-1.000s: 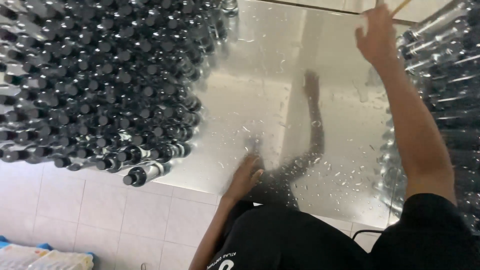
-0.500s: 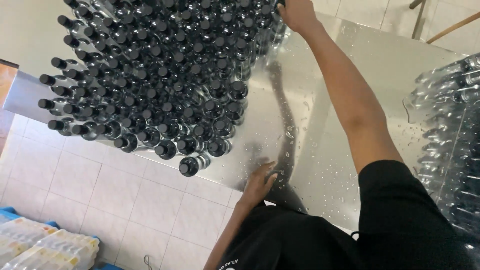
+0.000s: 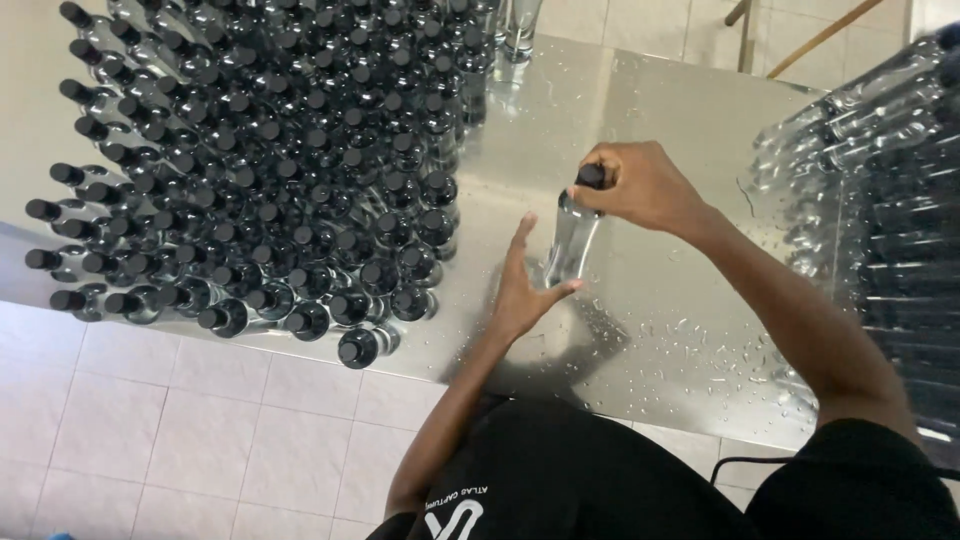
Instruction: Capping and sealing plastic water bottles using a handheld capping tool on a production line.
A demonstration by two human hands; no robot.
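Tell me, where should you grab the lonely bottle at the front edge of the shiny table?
Probably by its black cap and neck, coming straight down from above. The lone bottle stands upright near the table edge, cap pointing up, with the crowd of capped bottles tight behind it. Its front side is free too, so the clear body could be gripped from there.
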